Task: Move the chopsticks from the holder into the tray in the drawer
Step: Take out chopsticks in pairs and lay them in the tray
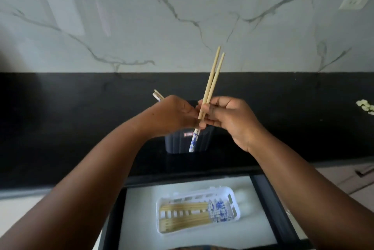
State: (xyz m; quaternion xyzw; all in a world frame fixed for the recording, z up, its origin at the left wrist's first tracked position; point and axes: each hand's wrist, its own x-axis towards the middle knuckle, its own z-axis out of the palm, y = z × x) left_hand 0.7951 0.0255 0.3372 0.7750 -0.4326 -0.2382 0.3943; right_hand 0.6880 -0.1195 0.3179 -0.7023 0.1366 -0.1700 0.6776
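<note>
Several bamboo chopsticks with blue-and-white patterned handles already lie in the white slotted plastic tray (232,194) in the open drawer (263,209). Above the dark ribbed holder (176,144) on the black counter, the right hand (228,120) pinches a plain bamboo pair of chopsticks (212,79). The left hand (172,116) is closed around a blue-patterned pair (193,142), so at least these four remain to be placed; whether the holder is empty I cannot tell.

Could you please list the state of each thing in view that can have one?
Drawer: open.
Tray: in the drawer, holding chopsticks laid flat.
Holder: upright on the counter, contents hidden.
Plain chopsticks: raised, pinched in the right hand.
Blue-patterned chopstick: gripped in the left hand.
</note>
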